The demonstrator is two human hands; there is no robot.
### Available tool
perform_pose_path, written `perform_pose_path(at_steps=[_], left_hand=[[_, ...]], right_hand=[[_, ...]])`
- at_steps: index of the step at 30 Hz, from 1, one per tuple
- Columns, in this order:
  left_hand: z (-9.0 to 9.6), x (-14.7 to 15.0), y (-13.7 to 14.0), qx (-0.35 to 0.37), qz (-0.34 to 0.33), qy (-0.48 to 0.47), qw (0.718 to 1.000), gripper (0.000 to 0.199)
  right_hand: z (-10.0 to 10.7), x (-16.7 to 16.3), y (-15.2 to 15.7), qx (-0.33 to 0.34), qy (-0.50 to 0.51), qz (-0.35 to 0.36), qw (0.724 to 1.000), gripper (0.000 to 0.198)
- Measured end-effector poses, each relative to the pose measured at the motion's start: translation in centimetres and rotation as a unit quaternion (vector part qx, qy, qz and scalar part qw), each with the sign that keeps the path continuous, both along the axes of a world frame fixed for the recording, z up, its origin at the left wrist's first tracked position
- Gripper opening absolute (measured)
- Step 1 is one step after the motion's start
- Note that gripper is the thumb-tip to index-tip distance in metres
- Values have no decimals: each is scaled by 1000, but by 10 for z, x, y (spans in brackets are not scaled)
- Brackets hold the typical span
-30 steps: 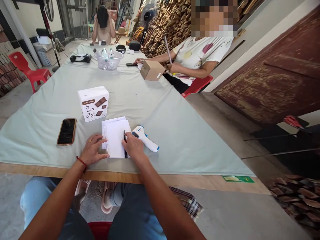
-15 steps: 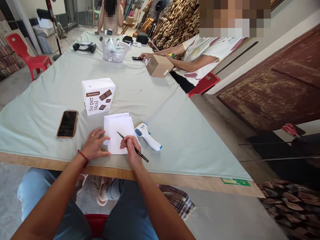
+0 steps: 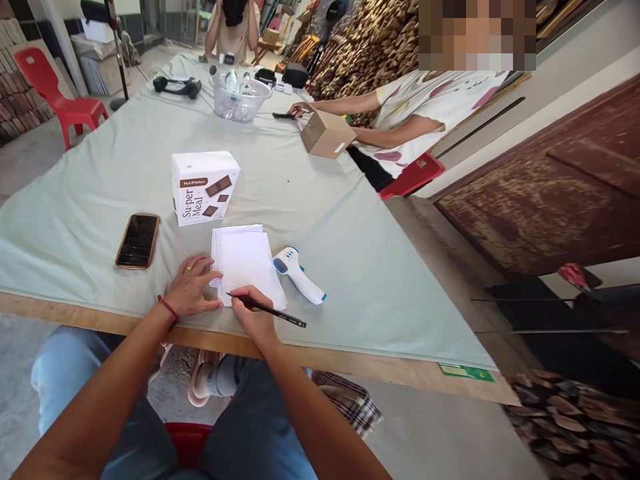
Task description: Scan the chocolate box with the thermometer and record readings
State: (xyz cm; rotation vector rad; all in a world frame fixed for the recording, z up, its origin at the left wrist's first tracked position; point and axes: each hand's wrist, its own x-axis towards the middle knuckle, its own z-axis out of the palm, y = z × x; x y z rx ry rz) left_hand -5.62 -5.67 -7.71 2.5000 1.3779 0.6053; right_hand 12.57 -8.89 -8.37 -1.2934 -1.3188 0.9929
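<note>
A table [image 3: 360,233] under a pale green cloth spreads out before you. At its far right sits a person in a white patterned shirt [image 3: 440,110], beside a brown cardboard box [image 3: 325,137]. Left of that box, a clear basin [image 3: 227,112] holds bottles. Nearer, left of the middle, stands a white box [image 3: 203,193] lettered "Su-per Meal". White sheets [image 3: 247,257] lie near you. Your left hand [image 3: 193,288] rests at their left edge, fingers spread, gripping nothing; your right hand [image 3: 255,319] is at their near edge. A white-and-blue thermometer [image 3: 303,279] lies just right, a phone [image 3: 138,240] farther left. Your right fingers grasp a black pen [image 3: 283,315], tip leftward over the paper; whether it touches, you cannot tell.
</note>
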Motion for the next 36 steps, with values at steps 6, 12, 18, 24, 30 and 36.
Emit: perform_pose_path(at_steps=[6,12,18,24,30,36], left_hand=[[-1,1,-1,6,1,-2,1000,57],[-1,1,-1,4,1,-3,1000,57],[-2,1,-1,5,-2,-4,1000,57],[-2,1,-1,4,-1,0,1000,58],[-2,2,-1,0,2,1,1000,56],[-1,1,-1,-8,1,-7,1000,57]], right_hand=[[-4,-5,-1,17,2,4,1000,14],[-4,-5,0,30,-20,-9,999,8],[-6,-4,-1,29,-34,24,999,9],[-12,-3,0,31,-46,29,998,10],[-15,-2,0,34,-49,35,998,10],[-10,-3,-1,26,-53,33,998,9]])
